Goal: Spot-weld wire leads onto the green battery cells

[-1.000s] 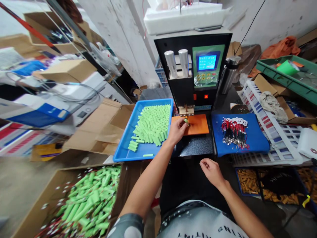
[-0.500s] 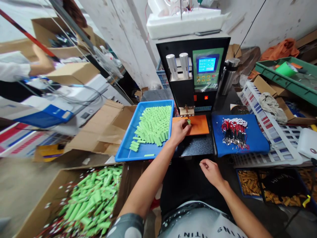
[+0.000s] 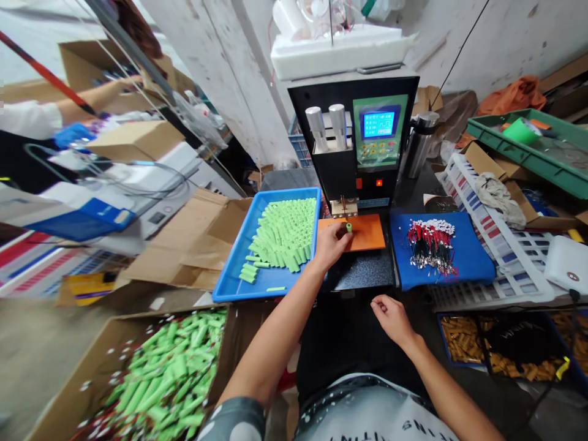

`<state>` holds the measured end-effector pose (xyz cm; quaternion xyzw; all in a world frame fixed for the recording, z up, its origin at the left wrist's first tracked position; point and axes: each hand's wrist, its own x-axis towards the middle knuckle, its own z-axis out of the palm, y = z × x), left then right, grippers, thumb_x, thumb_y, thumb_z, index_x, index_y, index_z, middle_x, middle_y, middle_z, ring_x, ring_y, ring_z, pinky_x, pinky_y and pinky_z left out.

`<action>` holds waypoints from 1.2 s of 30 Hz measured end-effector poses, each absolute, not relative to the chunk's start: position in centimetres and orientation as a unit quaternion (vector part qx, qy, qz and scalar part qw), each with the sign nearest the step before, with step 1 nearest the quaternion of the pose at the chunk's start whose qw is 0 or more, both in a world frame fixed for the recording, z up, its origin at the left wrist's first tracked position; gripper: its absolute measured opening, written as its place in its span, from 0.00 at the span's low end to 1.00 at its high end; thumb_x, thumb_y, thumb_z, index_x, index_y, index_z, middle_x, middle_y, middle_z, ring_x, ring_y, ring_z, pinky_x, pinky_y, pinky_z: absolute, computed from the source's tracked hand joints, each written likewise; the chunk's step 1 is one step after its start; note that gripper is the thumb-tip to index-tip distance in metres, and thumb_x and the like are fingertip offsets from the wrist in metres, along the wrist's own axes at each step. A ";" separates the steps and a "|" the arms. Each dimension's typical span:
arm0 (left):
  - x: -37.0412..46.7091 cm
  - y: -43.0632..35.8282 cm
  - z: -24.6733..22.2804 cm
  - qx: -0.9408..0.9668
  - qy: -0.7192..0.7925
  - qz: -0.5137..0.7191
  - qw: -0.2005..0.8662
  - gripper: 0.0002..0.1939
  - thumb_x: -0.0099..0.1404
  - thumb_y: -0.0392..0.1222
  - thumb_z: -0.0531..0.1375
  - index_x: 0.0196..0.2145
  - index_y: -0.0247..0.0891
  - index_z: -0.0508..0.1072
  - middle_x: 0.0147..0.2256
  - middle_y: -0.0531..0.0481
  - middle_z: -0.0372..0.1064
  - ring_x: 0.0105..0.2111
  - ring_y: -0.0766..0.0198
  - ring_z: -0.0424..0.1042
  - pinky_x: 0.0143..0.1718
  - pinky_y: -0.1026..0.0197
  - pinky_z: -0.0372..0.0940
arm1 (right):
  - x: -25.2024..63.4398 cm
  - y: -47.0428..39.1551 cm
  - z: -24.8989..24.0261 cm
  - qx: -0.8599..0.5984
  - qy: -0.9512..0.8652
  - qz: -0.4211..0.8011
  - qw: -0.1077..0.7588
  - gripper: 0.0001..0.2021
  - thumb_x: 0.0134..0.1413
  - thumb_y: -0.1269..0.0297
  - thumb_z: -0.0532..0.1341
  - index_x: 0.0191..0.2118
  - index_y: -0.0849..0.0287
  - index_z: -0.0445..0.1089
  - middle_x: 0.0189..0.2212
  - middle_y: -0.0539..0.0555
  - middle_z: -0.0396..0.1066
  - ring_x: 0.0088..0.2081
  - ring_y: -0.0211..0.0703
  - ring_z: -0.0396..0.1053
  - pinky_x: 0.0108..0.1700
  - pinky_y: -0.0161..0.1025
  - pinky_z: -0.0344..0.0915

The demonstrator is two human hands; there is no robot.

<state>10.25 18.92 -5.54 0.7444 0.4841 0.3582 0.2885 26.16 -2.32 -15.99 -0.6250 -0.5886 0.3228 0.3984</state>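
Observation:
My left hand (image 3: 331,242) has its fingers closed on a green battery cell (image 3: 349,227), held on an orange board (image 3: 371,233). Just above it are the pins of a black spot welding machine (image 3: 335,177) with a lit blue screen (image 3: 378,125). My right hand (image 3: 390,315) hovers over my lap with fingers curled in and nothing visible in them. Left of the machine, a blue tray (image 3: 220,286) holds many green cells (image 3: 287,236), mostly packed in rows. Red and black wire leads (image 3: 430,245) with white connectors lie on a blue mat (image 3: 475,251) to the right.
A cardboard box (image 3: 92,367) of green cells with wires stands at lower left. On the right are a white plastic crate (image 3: 509,269), a green bin (image 3: 542,156) and a metal flask (image 3: 420,144). Another person's arm (image 3: 92,101) reaches in at far left.
The view has shifted slightly. Both my hands keep nearly the same place, the left still on the battery cell. The other person's arm has extended to the right.

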 end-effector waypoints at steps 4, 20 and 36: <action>10.2 19.0 -5.6 0.745 0.484 0.355 0.290 0.08 0.60 0.43 0.61 0.37 0.39 0.76 0.32 0.49 0.75 0.33 0.61 0.72 0.37 0.60 0.66 | 26.3 -2.3 -16.1 -0.630 -0.588 0.320 0.394 0.10 0.63 0.61 0.56 0.37 0.58 0.73 0.31 0.54 0.75 0.32 0.42 0.73 0.37 0.37 0.68; 10.2 18.8 -5.6 0.742 0.487 0.357 0.292 0.10 0.60 0.44 0.62 0.38 0.38 0.77 0.32 0.49 0.75 0.32 0.62 0.72 0.35 0.61 0.65 | 26.3 -2.2 -16.5 -0.635 -0.590 0.323 0.381 0.10 0.63 0.61 0.56 0.37 0.57 0.73 0.31 0.54 0.75 0.32 0.42 0.73 0.37 0.37 0.69; 10.2 18.6 -4.8 0.704 0.470 0.374 0.380 0.16 0.58 0.42 0.63 0.44 0.35 0.74 0.38 0.45 0.75 0.36 0.60 0.74 0.40 0.58 0.69 | 26.5 -2.2 -16.9 -0.640 -0.592 0.317 0.374 0.09 0.62 0.62 0.56 0.36 0.57 0.72 0.30 0.53 0.75 0.31 0.42 0.73 0.36 0.38 0.69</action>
